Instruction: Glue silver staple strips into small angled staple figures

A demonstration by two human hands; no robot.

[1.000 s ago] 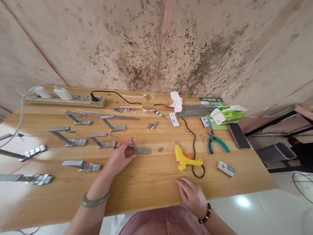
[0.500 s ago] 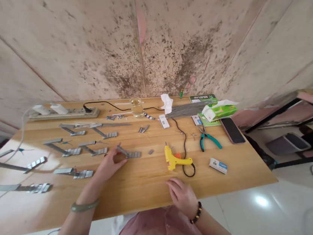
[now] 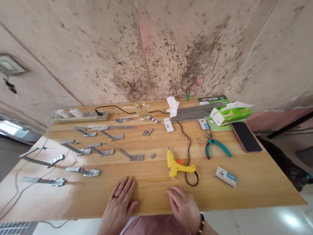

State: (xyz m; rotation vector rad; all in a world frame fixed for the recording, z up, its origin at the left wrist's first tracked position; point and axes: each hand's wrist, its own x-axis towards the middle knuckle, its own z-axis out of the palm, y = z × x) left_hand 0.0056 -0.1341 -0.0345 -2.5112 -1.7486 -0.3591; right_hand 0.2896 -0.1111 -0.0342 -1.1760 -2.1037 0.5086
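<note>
My left hand point(image 3: 120, 202) lies flat near the table's front edge, fingers stretched out and holding nothing. To its right my right hand point(image 3: 182, 204) rests on the wood with its fingers curled in; nothing shows in them. Beyond my left hand is a bent grey strip piece point(image 3: 131, 155) with a ridged end, and a small grey bit point(image 3: 153, 155) lies to its right. Several similar grey strip pieces point(image 3: 84, 171) are spread over the left side. A yellow hot glue gun point(image 3: 177, 166) lies on its side beyond my right hand.
Teal-handled pliers point(image 3: 219, 145), a small white-and-blue box point(image 3: 226, 176) and a phone point(image 3: 246, 137) lie at the right. Along the back are a power strip point(image 3: 88, 116), a glass cup point(image 3: 142, 111), grey strips point(image 3: 193, 111) and a green tissue pack point(image 3: 230, 114).
My left hand has let go of the bent grey strip piece and come back toward the front edge, now flat. My right hand stays about where it was. The view has shifted left.
</note>
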